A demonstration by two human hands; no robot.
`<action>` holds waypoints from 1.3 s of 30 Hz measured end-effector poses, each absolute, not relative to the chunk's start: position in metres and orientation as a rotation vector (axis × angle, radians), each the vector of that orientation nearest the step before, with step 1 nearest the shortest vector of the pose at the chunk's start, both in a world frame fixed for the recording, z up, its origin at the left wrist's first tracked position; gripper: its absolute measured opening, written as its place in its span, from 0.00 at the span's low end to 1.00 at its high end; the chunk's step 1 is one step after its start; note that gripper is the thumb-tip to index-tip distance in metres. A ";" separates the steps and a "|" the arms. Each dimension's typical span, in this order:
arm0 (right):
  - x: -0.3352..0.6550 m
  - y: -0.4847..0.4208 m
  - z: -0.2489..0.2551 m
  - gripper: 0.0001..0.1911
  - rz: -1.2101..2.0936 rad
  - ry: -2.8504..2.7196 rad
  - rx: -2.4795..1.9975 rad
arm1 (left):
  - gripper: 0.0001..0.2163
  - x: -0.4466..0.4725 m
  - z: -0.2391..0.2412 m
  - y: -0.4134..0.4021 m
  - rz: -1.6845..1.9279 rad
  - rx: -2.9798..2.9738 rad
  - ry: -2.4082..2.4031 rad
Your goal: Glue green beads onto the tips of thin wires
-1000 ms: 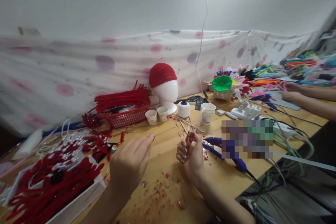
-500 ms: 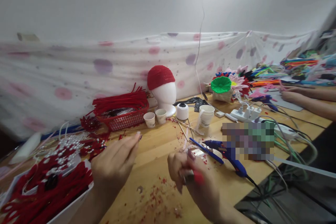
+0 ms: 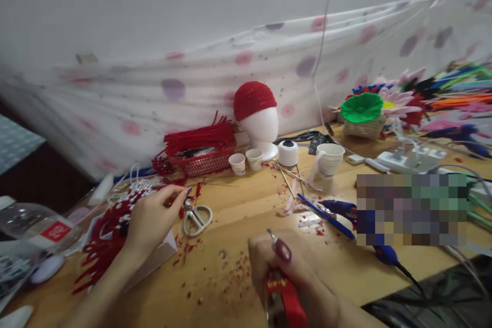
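Observation:
My left hand [image 3: 156, 218] reaches over the left of the table, thumb and fingertips pinched together. They are right at the blade end of white-handled scissors [image 3: 197, 221]; what they pinch, if anything, I cannot make out. My right hand [image 3: 292, 266] is closed at the front middle around a red object with a shiny metal part [image 3: 284, 300], its kind partly hidden by the fingers. A thin metal tip [image 3: 270, 231] sticks out beside the thumb. Left of the scissors, red fuzzy stems [image 3: 92, 261] and white beads lie in and around a white box [image 3: 159, 261].
Behind stand a red basket [image 3: 203, 163] of red stems, a white foam head [image 3: 263, 128] with a red cap, and paper cups [image 3: 237, 165]. Blue glue guns [image 3: 340, 208], a power strip [image 3: 407, 159] and cables lie right. A plastic bottle [image 3: 34, 225] is left. Red scraps litter the wood.
The view has swung left. My left hand, flat and outstretched before, has its fingertips pinched, and the scissors show beside it. My right hand has turned, showing more of the red object.

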State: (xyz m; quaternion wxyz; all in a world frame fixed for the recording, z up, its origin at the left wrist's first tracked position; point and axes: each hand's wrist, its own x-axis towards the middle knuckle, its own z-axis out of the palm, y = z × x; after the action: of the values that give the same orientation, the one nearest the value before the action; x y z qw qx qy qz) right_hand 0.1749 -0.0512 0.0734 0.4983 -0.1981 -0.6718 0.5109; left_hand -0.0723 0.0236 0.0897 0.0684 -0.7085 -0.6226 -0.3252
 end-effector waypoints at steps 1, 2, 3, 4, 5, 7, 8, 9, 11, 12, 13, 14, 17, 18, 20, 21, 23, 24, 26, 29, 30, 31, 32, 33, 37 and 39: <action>0.175 -0.048 0.066 0.31 1.232 -1.588 -0.557 | 0.11 -0.074 0.095 0.027 -0.914 -2.125 -1.870; 0.174 -0.044 0.058 0.31 1.233 -1.553 -0.620 | 0.11 -0.075 0.101 0.033 -0.848 -2.116 -1.861; 0.174 -0.040 0.050 0.32 1.230 -1.521 -0.666 | 0.11 -0.076 0.106 0.039 -0.799 -2.134 -1.858; 0.174 -0.036 0.043 0.32 1.220 -1.499 -0.697 | 0.11 -0.077 0.110 0.046 -0.780 -2.155 -1.859; 0.173 -0.032 0.036 0.32 1.202 -1.487 -0.718 | 0.11 -0.077 0.113 0.055 -0.770 -2.233 -1.852; 0.174 -0.026 0.024 0.33 1.153 -1.478 -0.755 | 0.12 -0.077 0.115 0.074 -0.739 -2.455 -1.824; 0.174 -0.024 0.019 0.33 1.133 -1.481 -0.771 | 0.12 -0.076 0.114 0.084 -0.710 -2.508 -1.825; 0.175 -0.022 0.014 0.33 1.120 -1.488 -0.787 | 0.12 -0.076 0.111 0.094 -0.684 -2.563 -1.823; 0.176 -0.021 0.006 0.33 1.115 -1.509 -0.821 | 0.11 -0.075 0.102 0.113 -0.607 -2.669 -1.835; 0.176 -0.020 0.002 0.32 1.115 -1.518 -0.834 | 0.10 -0.074 0.097 0.122 -0.557 -2.716 -1.848; 0.176 -0.020 -0.001 0.32 1.116 -1.529 -0.842 | 0.10 -0.074 0.091 0.131 -0.512 -2.749 -1.863; 0.176 -0.021 -0.003 0.31 1.118 -1.537 -0.849 | 0.09 -0.073 0.085 0.139 -0.459 -2.783 -1.873; 0.176 -0.022 -0.007 0.30 1.121 -1.556 -0.875 | 0.10 -0.071 0.069 0.160 -0.301 -2.842 -1.905; 0.176 -0.023 -0.007 0.30 1.116 -1.553 -0.895 | 0.11 -0.069 0.064 0.166 -0.256 -2.852 -1.913; 0.177 -0.025 -0.005 0.30 1.089 -1.523 -0.944 | 0.13 -0.065 0.056 0.176 -0.193 -2.854 -1.918; 0.177 -0.025 -0.003 0.29 1.081 -1.515 -0.956 | 0.13 -0.063 0.053 0.180 -0.177 -2.846 -1.916; 0.177 -0.027 0.001 0.30 1.091 -1.514 -0.947 | 0.13 -0.058 0.050 0.187 -0.157 -2.814 -1.911; 0.178 -0.027 0.003 0.30 1.105 -1.523 -0.927 | 0.14 -0.057 0.050 0.189 -0.149 -2.791 -1.910; 0.178 -0.026 0.005 0.30 1.135 -1.545 -0.906 | 0.14 -0.056 0.053 0.191 -0.125 -2.728 -1.916; 0.178 -0.024 0.002 0.30 1.113 -1.563 -0.956 | 0.14 -0.061 0.064 0.184 -0.034 -2.588 -1.967; 0.178 -0.023 0.000 0.31 1.097 -1.572 -0.981 | 0.14 -0.064 0.067 0.179 0.015 -2.527 -1.999; 0.178 -0.022 -0.003 0.31 1.078 -1.579 -1.003 | 0.14 -0.067 0.069 0.173 0.072 -2.461 -2.037; 0.178 -0.021 -0.004 0.31 1.060 -1.586 -1.020 | 0.14 -0.070 0.070 0.166 0.134 -2.395 -2.078; 0.178 -0.021 -0.006 0.31 1.048 -1.595 -1.033 | 0.15 -0.071 0.069 0.158 0.202 -2.335 -2.118; 0.177 -0.020 -0.004 0.33 1.044 -1.639 -1.016 | 0.15 -0.071 0.053 0.134 0.448 -2.212 -2.231; 0.176 -0.019 -0.002 0.33 1.033 -1.649 -0.989 | 0.15 -0.069 0.046 0.129 0.505 -2.185 -2.270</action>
State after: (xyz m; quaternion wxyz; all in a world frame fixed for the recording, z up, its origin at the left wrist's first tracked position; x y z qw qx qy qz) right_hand 0.1758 -0.0188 -0.0018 0.4612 -0.4020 -0.6704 0.4198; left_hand -0.0688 0.1290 0.0456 -0.0246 -0.6845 -0.7112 0.1582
